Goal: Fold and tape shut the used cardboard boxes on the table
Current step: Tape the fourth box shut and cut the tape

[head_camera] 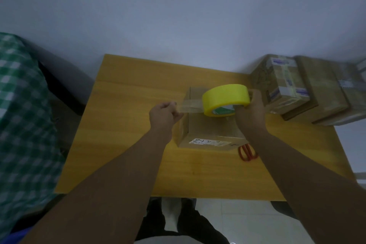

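Cardboard box (210, 127) is sitting near the middle of the wooden tabletop (128, 128), its top looking closed and a white label showing on its near side. Above the box, the right grip (250, 113) is curling round the yellow tape roll (225, 98), clamping it from the right and holding it tilted over the box's far part. The left grip (164, 115) is pinching the free end of a clear tape strip (191, 106), fingers curled together on it, and the strip is stretching taut from the roll out to the left, over the box's left edge. Red-handled scissors (247, 151) are lying on the tabletop just beside the box's near right corner, partly hidden by the right forearm. Several other taped boxes (287, 85) are sitting packed together at the tabletop's far right corner, apart from the box in the middle. A green checked cloth (23, 105) is filling the left edge, and a pale wall (178, 16) is rising behind the tabletop.
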